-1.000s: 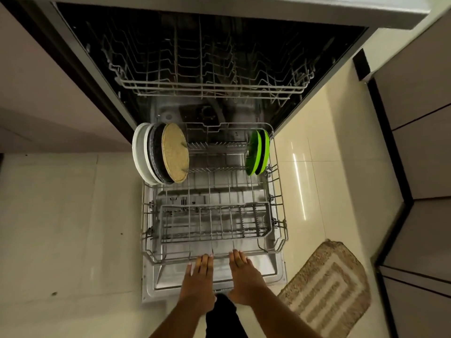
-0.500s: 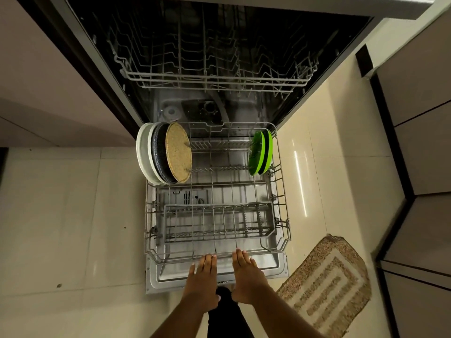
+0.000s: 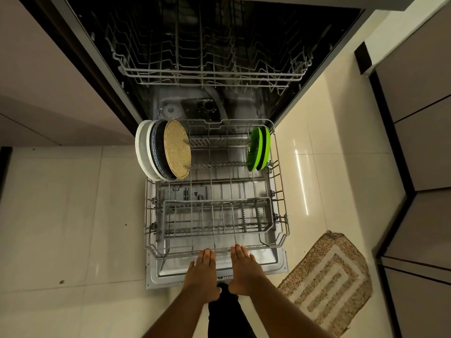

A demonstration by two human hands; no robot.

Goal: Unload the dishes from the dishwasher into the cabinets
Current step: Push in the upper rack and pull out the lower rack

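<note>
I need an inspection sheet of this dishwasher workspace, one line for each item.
Surface: lower rack pulled out over the open dishwasher door; cream tiled floor.
Job's things: white plates, dark speckled plate and woven round mat upright at rack's left; green plates at right.
Clutter: upper rack looks empty.
Grippers: left hand and right hand, fingers straight, at the rack's front edge.
Cables: nothing seen.
Surroundings: beige rug; cabinet doors.
</note>
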